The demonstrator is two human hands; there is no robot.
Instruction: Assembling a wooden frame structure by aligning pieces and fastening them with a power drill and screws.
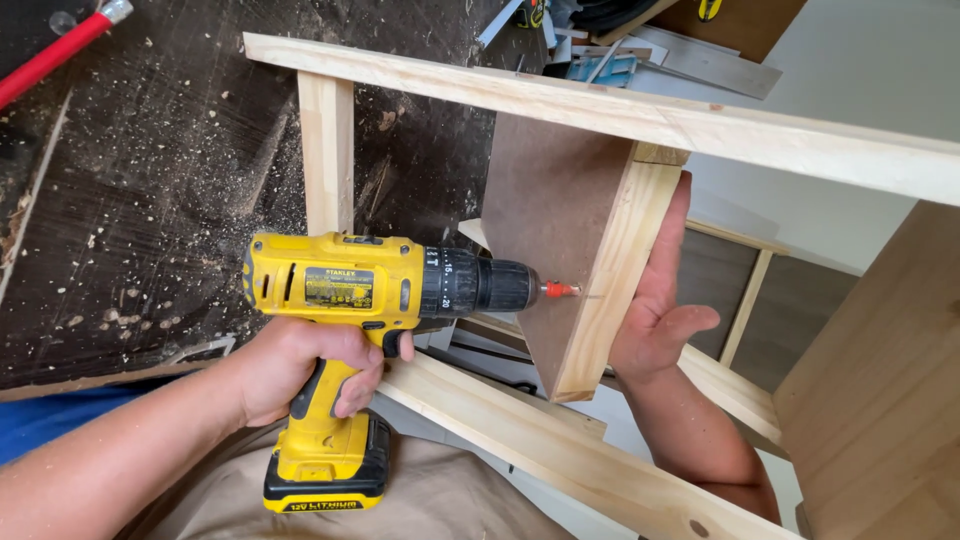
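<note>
My left hand (300,375) grips the handle of a yellow and black cordless drill (345,290), which lies level and points right. Its orange-collared bit (560,290) touches the face of a pale wooden leg (610,290) backed by a brown panel (545,220). My right hand (655,310) presses flat with spread fingers against the far side of that leg, holding it. The leg stands between a long upper rail (620,110) and a lower rail (560,455) of a pale wood frame.
A second upright (327,150) joins the rails at left. Dark sawdust-strewn floor (150,200) lies below. A red handle (55,50) sits top left, tools and clutter (600,60) top centre, a plywood board (880,400) at right.
</note>
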